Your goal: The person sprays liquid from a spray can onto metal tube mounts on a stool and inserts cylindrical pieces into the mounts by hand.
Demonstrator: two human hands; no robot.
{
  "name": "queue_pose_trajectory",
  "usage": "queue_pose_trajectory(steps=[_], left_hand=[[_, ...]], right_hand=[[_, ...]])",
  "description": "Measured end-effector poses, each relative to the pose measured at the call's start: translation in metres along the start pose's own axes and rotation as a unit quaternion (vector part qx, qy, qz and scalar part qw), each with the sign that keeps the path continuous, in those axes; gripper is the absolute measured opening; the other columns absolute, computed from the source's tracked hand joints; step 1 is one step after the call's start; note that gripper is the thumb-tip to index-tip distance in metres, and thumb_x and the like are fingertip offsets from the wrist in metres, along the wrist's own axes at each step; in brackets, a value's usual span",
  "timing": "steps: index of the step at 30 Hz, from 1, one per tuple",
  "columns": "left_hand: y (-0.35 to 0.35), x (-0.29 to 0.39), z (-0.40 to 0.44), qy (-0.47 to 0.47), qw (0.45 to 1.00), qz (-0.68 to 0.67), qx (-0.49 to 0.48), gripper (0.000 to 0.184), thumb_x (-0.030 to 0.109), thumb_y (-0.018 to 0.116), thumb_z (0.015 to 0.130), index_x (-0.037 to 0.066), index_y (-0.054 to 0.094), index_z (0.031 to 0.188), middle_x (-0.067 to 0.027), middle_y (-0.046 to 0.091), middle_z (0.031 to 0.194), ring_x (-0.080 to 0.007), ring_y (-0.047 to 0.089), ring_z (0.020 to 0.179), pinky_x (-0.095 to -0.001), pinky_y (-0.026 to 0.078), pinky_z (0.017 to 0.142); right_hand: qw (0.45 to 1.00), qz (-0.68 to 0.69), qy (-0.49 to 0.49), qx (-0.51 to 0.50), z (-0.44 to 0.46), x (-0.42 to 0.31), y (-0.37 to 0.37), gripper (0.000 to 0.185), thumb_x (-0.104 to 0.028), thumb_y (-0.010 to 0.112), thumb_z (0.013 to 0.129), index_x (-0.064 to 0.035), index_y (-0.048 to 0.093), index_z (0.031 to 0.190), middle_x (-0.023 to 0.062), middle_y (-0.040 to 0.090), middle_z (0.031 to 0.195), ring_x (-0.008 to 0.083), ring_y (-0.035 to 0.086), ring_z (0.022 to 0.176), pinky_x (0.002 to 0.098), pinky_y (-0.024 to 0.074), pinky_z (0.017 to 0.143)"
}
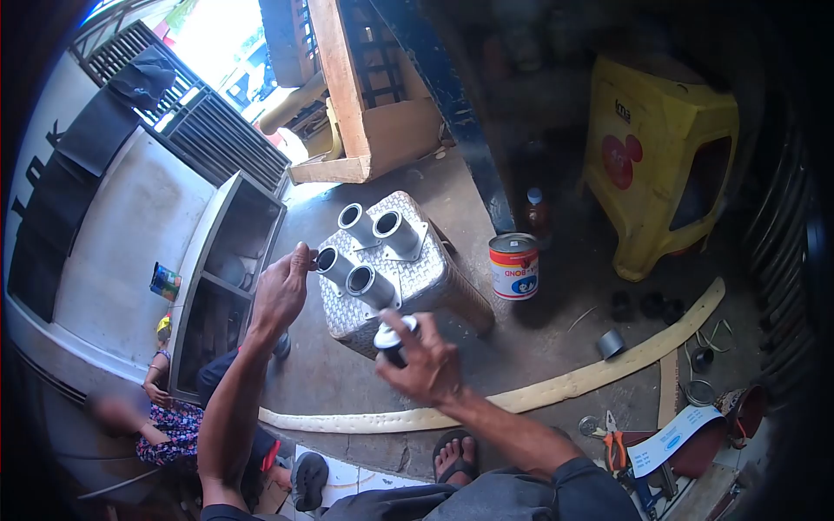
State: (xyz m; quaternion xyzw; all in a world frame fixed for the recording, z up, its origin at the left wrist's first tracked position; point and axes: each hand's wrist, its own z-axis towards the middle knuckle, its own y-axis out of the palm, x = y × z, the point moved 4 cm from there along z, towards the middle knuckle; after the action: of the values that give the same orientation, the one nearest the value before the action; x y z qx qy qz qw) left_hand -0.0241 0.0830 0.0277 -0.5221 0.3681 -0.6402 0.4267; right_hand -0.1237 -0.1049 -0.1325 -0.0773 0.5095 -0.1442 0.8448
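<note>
Several silver metal tubes with square flanges stand on a stool with a silver patterned top [343,317]. The nearest tube [369,286] and the tube left of it [332,267] have dark insides. My left hand [282,291] is closed in a pinch at the rim of that left tube; what the fingertips hold is too small to make out. My right hand [426,360] is wrapped round a spray can [393,334] with a white top, just in front of the stool. Most of the can's body is hidden by the fingers.
A red and white can [513,267] and a bottle [536,213] stand right of the stool. A yellow plastic stool [647,156] is behind. A long pale strip [521,401] curves across the floor; orange-handled pliers [615,443] lie right. Another person [174,425] sits left.
</note>
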Motion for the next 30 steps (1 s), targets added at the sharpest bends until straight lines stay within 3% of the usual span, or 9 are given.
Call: queue_pose_trajectory(steps=[5,7,9,11,13,17,23,25,30], left_hand=[[-0.004,0.004,0.002,0.011,1.0,0.001,0.008,0.07,0.056,0.035,0.111,-0.001,0.074,0.121,-0.0206,0.077,0.108,-0.0346,0.073,0.107,-0.0428,0.053,0.094],[-0.006,0.001,0.0,0.015,1.0,-0.001,0.012,0.069,0.055,0.036,0.112,-0.001,0.074,0.121,-0.0205,0.077,0.108,-0.0344,0.073,0.107,-0.0426,0.053,0.094],[-0.003,-0.005,0.0,0.023,0.999,-0.009,-0.02,0.065,0.053,0.039,0.112,-0.002,0.074,0.121,-0.0206,0.077,0.11,-0.0337,0.073,0.109,-0.0412,0.053,0.095],[0.002,-0.007,-0.001,0.04,0.998,-0.015,-0.038,0.061,0.049,0.041,0.112,-0.002,0.074,0.12,-0.0212,0.076,0.11,-0.0347,0.073,0.107,-0.0415,0.053,0.094],[0.007,-0.004,-0.005,0.054,0.997,-0.023,-0.059,0.058,0.046,0.043,0.112,-0.002,0.074,0.119,-0.0217,0.076,0.109,-0.0357,0.072,0.106,-0.0418,0.053,0.093],[0.023,0.008,-0.005,0.134,0.983,0.033,-0.124,0.047,0.038,0.047,0.11,-0.001,0.073,0.116,-0.0242,0.069,0.101,-0.0416,0.068,0.097,-0.0474,0.051,0.086],[0.034,0.016,0.0,0.147,0.956,0.15,-0.204,0.044,0.034,0.043,0.112,0.001,0.072,0.12,-0.0212,0.071,0.109,-0.0404,0.068,0.099,-0.0467,0.052,0.089],[0.034,0.021,0.0,0.147,0.953,0.153,-0.216,0.045,0.034,0.043,0.112,0.001,0.072,0.12,-0.0211,0.071,0.11,-0.0402,0.068,0.1,-0.047,0.052,0.089],[0.04,0.018,-0.001,0.184,0.937,0.128,-0.269,0.045,0.034,0.044,0.111,0.001,0.07,0.125,-0.0202,0.07,0.123,-0.0391,0.067,0.111,-0.0476,0.052,0.096]], right_hand=[[0.997,0.031,-0.061,-0.026,-0.017,-0.016,0.011,0.073,-0.031,0.081,0.079,-0.0275,0.053,0.146,0.0165,0.058,0.111,0.0376,0.073,0.083,0.0503,0.062,0.065],[1.0,-0.012,0.01,-0.022,-0.006,-0.001,0.001,0.072,-0.03,0.081,0.079,-0.0267,0.053,0.145,0.0158,0.058,0.111,0.0371,0.073,0.081,0.0496,0.0623,0.066],[0.999,-0.014,0.032,0.01,0.005,0.016,-0.011,0.07,-0.029,0.081,0.079,-0.0258,0.054,0.144,0.0148,0.058,0.111,0.0366,0.072,0.082,0.0487,0.0621,0.067],[0.99,-0.037,0.025,0.131,0.014,0.027,-0.031,0.068,-0.028,0.078,0.082,-0.0273,0.052,0.145,0.0137,0.056,0.108,0.0365,0.071,0.077,0.0484,0.0605,0.061],[0.987,-0.04,0.015,0.154,0.016,0.028,-0.038,0.067,-0.029,0.077,0.082,-0.0263,0.052,0.144,0.0146,0.055,0.107,0.0371,0.071,0.076,0.0483,0.0602,0.06],[0.998,-0.061,0.022,0.002,-0.002,0.017,-0.015,0.067,-0.03,0.078,0.082,-0.0261,0.053,0.144,0.016,0.055,0.109,0.0353,0.071,0.077,0.0485,0.0618,0.065],[0.997,-0.005,-0.029,-0.068,-0.01,0.001,-0.005,0.07,-0.032,0.077,0.083,-0.0267,0.05,0.148,0.0212,0.053,0.105,0.0418,0.07,0.074,0.053,0.0596,0.059],[0.997,-0.059,0.027,-0.05,0.005,0.017,-0.014,0.068,-0.031,0.075,0.084,-0.0269,0.049,0.147,0.0216,0.053,0.107,0.0423,0.07,0.074,0.0538,0.059,0.059],[0.992,-0.077,0.014,0.095,0.025,0.03,-0.039,0.066,-0.029,0.075,0.083,-0.0265,0.052,0.145,0.0192,0.053,0.105,0.0429,0.069,0.072,0.0543,0.0587,0.061]])
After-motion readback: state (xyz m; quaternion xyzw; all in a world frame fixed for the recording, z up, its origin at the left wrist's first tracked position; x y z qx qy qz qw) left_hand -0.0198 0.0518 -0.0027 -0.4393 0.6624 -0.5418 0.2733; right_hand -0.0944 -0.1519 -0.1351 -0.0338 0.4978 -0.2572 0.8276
